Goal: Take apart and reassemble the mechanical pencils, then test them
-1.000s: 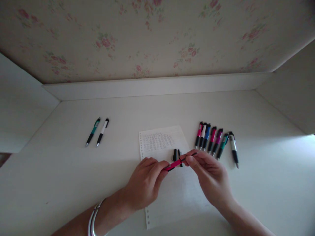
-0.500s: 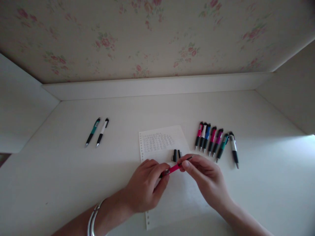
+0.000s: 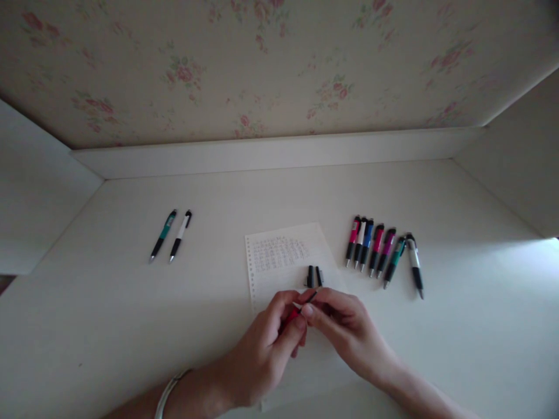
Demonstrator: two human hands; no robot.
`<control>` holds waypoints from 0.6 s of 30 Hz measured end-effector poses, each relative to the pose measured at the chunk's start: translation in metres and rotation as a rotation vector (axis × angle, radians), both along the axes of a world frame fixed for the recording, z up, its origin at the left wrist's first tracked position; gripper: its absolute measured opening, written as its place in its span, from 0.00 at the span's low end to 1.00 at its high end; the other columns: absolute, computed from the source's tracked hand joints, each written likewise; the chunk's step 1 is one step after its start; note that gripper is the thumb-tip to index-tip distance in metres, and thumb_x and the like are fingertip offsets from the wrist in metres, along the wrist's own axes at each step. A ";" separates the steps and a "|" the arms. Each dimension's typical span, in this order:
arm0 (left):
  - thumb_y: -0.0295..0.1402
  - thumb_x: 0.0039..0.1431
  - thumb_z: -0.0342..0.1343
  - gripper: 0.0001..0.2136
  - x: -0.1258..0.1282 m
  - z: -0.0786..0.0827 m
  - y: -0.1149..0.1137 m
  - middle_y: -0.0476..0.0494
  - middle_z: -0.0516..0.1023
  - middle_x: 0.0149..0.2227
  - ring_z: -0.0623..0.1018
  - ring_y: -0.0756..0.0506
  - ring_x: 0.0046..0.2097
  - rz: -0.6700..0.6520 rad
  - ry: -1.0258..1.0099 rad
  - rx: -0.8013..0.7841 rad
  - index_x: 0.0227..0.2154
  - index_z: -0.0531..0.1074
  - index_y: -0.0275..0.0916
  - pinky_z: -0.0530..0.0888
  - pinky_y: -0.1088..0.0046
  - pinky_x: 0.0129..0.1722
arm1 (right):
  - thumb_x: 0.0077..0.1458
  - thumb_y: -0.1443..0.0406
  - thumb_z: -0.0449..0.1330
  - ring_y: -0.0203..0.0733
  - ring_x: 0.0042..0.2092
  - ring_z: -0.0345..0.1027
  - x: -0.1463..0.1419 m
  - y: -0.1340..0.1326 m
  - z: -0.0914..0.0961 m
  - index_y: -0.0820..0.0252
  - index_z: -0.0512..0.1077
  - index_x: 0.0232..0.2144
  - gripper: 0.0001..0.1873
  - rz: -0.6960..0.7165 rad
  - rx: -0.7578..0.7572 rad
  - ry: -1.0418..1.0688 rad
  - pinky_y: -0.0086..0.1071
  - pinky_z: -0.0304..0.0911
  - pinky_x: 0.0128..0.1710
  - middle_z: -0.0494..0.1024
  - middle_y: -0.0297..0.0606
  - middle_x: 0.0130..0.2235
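My left hand point(image 3: 264, 346) is closed around a pink pen barrel point(image 3: 292, 316), most of it hidden by the fingers. My right hand point(image 3: 349, 326) pinches a thin dark pen refill point(image 3: 312, 297) between thumb and forefinger, at the upper end of the barrel. The fingertips of both hands meet here, so how far the refill sits inside the barrel cannot be made out. Just beyond the fingers, a black pen grip point(image 3: 310, 276) and another small black pen part point(image 3: 319, 276) lie on a sheet of lined paper point(image 3: 283, 230) with handwriting.
On the right of the white desk point(image 3: 131, 326) several pens lie in a row, among them a purple pen point(image 3: 386, 252) and a white pen point(image 3: 414, 266). A green pen point(image 3: 163, 236) and another white pen point(image 3: 180, 236) lie at the left. Behind stands a flowered wall point(image 3: 271, 70).
My hands have come together, the right one moving left and slightly nearer. The pink barrel, earlier showing between them, is now largely covered by my left hand.
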State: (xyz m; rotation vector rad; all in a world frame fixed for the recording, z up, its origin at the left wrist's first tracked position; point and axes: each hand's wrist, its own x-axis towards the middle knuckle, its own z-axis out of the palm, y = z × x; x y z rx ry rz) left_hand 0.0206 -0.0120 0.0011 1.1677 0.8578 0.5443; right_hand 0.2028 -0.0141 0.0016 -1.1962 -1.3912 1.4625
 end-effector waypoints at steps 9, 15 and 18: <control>0.49 0.72 0.47 0.21 -0.004 -0.004 0.003 0.52 0.63 0.29 0.62 0.50 0.31 0.001 -0.072 -0.061 0.55 0.66 0.37 0.61 0.73 0.30 | 0.67 0.59 0.56 0.38 0.30 0.69 0.004 0.004 0.008 0.58 0.77 0.28 0.17 0.052 0.221 -0.270 0.29 0.63 0.30 0.74 0.35 0.25; 0.48 0.72 0.47 0.17 -0.004 -0.002 0.009 0.54 0.62 0.25 0.60 0.51 0.27 0.012 -0.103 -0.059 0.38 0.67 0.38 0.59 0.73 0.27 | 0.68 0.59 0.54 0.38 0.26 0.66 0.011 0.003 0.014 0.60 0.80 0.35 0.17 0.156 0.247 -0.316 0.30 0.62 0.25 0.75 0.37 0.28; 0.47 0.71 0.47 0.16 -0.005 -0.001 0.011 0.55 0.63 0.24 0.60 0.52 0.25 0.057 -0.083 -0.103 0.34 0.64 0.40 0.58 0.74 0.26 | 0.67 0.59 0.55 0.40 0.29 0.71 0.021 0.008 0.007 0.58 0.79 0.48 0.16 -0.060 0.292 -0.431 0.31 0.65 0.26 0.80 0.41 0.33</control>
